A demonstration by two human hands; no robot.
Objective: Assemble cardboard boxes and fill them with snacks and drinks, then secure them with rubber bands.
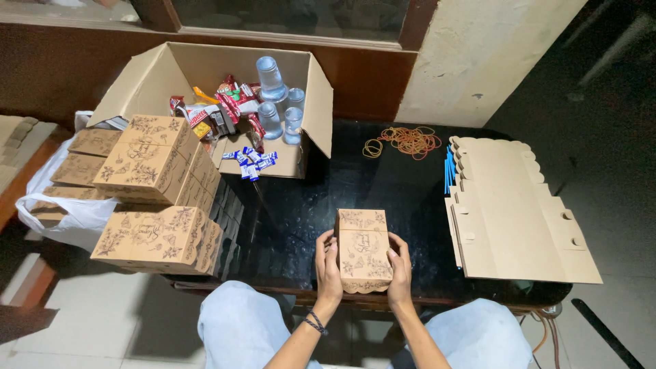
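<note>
Resting at the near edge of a dark glossy table (410, 198), a small printed box (363, 249) was clasped by the left hand (328, 268) and right hand (399, 270), fingers curled against its sides. Flat cardboard sheets (516, 212) lay right, finished boxes (154, 198) left, rubber bands (408, 141) and an open carton (225, 102) farther back beneath a window sill (287, 34).
</note>
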